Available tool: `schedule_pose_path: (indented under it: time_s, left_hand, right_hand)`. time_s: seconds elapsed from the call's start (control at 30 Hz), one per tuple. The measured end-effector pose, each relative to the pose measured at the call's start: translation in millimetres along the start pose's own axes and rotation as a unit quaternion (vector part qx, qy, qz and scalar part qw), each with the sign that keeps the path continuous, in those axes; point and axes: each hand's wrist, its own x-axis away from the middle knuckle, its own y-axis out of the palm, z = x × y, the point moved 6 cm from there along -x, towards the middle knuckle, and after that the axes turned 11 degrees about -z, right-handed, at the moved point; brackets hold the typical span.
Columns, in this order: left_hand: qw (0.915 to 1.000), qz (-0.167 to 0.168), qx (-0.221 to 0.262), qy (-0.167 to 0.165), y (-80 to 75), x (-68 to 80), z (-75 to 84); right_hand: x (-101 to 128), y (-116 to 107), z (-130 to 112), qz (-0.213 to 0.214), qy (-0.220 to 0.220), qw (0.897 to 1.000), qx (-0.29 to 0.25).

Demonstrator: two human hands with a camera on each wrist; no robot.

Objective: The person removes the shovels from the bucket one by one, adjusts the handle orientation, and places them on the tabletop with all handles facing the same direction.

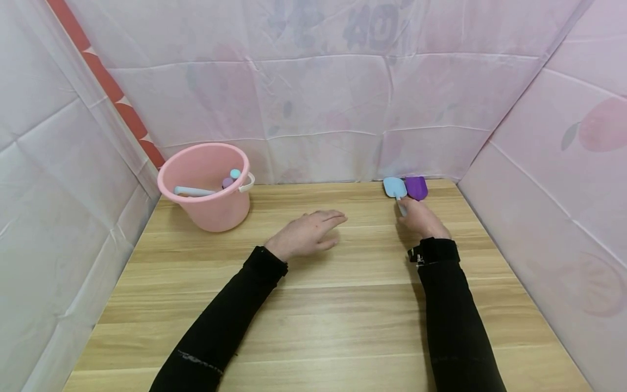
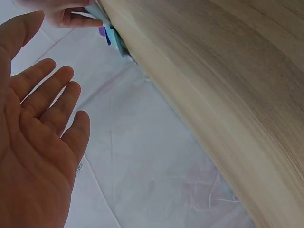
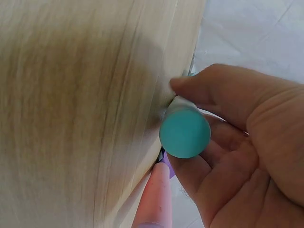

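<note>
At the back right of the table, my right hand (image 1: 423, 219) grips the pale handle of a small light blue shovel (image 1: 394, 187). In the right wrist view, the thumb (image 3: 209, 85) and fingers close round this handle, its round teal end (image 3: 185, 134) facing the camera. Just right of it lies a purple shovel (image 1: 416, 188); its pink handle (image 3: 154, 197) shows in the right wrist view. My left hand (image 1: 308, 233) hovers over the middle of the table, fingers extended and palm bare in the left wrist view, holding nothing.
A pink bucket (image 1: 217, 212) with a white handle (image 1: 247, 183) stands at the back left; inside are a pale blue rod (image 1: 194, 191) and purple and teal ends. Printed cloth walls (image 1: 318, 103) enclose the wooden table (image 1: 323, 326) at the back and both sides.
</note>
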Motion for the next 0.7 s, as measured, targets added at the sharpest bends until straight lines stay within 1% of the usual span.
schedule_pose_path:
  time_s: [0.03,0.07,0.1,0.13,0.2,0.27,0.33,0.43,0.5,0.57,0.7]
  left_hand:
    - [1.0000,0.000,-0.002,0.000,-0.1,0.2,0.1]
    - [1.0000,0.000,-0.004,0.000,-0.1,0.3,-0.1]
    - [1.0000,0.000,-0.004,-0.001,-0.4,0.6,-0.3]
    - [1.0000,0.001,-0.004,-0.002,-0.8,1.0,-0.6]
    - [1.0000,0.002,-0.003,-0.005,-2.5,2.0,-1.3]
    - [1.0000,0.006,-0.001,-0.007,-4.8,4.0,-2.7]
    - [0.9999,0.012,0.002,-0.012,-7.4,6.3,-4.6]
    - [0.9995,0.021,0.009,-0.022,-12.1,11.1,-7.9]
    - [0.9990,0.027,0.012,-0.033,-15.6,14.8,-10.7]
    - [0.9986,0.030,0.008,-0.042,-19.4,18.3,-13.7]
    - [0.9978,0.038,-0.017,-0.051,-30.1,25.0,-20.9]
  right_hand:
    - [0.5,-1.2,-0.9,-0.001,-0.003,1.000,-0.004]
    - [1.7,-2.4,-3.3,0.013,-0.005,1.000,0.003]
    - [5.6,-5.1,-9.6,0.016,-0.004,1.000,0.000]
    - [11.4,-8.8,-18.9,0.019,-0.005,1.000,-0.004]
    - [27.3,-19.2,-42.7,0.010,-0.005,1.000,-0.021]
    - [41.4,-28.4,-66.5,0.005,-0.007,1.000,-0.026]
    - [49.5,-35.0,-82.1,-0.002,-0.012,1.000,-0.028]
    - [54.7,-41.9,-97.0,0.006,-0.021,1.000,-0.006]
    - [55.4,-45.1,-103.4,0.014,-0.033,0.999,-0.002]
    - [57.4,-48.3,-112.5,0.023,-0.045,0.999,-0.002]
    - [60.2,-51.9,-129.8,0.031,-0.068,0.997,0.001]
